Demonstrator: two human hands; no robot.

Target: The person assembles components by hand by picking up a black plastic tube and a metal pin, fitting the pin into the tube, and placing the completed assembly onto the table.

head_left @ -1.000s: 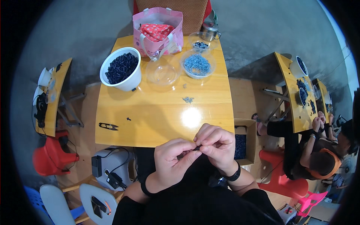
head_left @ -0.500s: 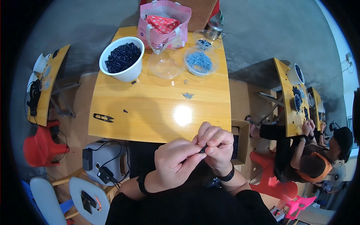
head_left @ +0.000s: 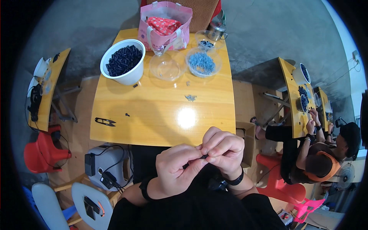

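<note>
In front of my body, past the table's near edge, my left hand (head_left: 178, 165) and my right hand (head_left: 224, 149) meet fingertip to fingertip. Between them they pinch a small black piece (head_left: 204, 156), mostly covered by the fingers. On the yellow table (head_left: 153, 119) ahead lie a little pile of thin silvery pieces (head_left: 190, 98), thread snips (head_left: 105, 122) and a tiny black part (head_left: 127, 114). A white tub (head_left: 128, 78) at the back left is full of short dark tube-like pieces. To its right, a clear bowl (head_left: 201, 64) holds many small silvery-blue pieces.
Between tub and bowl stands a clear container (head_left: 166, 68); another clear bowl (head_left: 207, 43) holds dark bits. A pink bag (head_left: 165, 27) and metal pot (head_left: 217, 30) are behind. A cardboard box (head_left: 250, 149) sits right of the table. A co-worker (head_left: 322, 153) works farther right.
Both hands stay pinched together on the black piece, shifting slightly; the right hand has moved a little to the right. At the right, the co-worker's hands have moved apart.
</note>
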